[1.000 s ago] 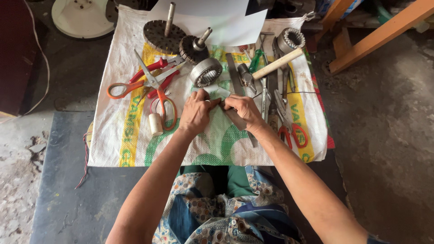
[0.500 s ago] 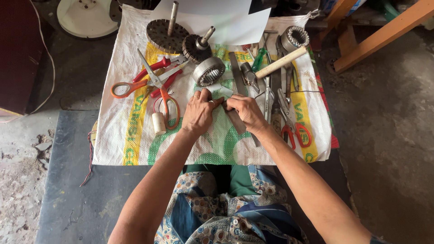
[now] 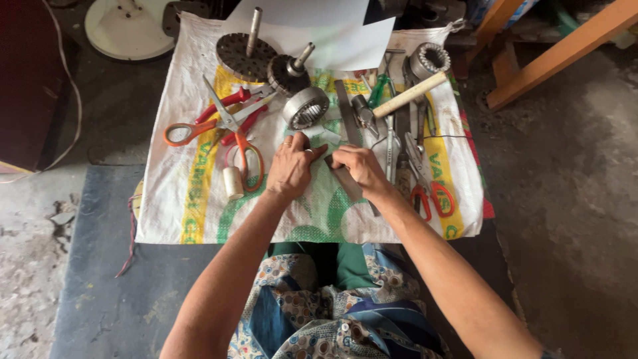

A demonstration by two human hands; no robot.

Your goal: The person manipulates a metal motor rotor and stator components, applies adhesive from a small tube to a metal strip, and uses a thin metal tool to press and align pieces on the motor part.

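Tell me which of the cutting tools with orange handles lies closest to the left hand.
The orange-handled scissors left of the left hand: one handle loop curves near that hand's thumb side. The red-handled snips lie on the far side, beyond the right hand.

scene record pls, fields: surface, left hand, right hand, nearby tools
surface: white woven sack spread on the floor
left hand: left hand flat on the sack, fingertips meeting the right hand over a small piece, too hidden to identify
right hand: right hand pinching there, over a flat metal bar
nearby tools: orange scissors, metal ring, wooden handle, white spool
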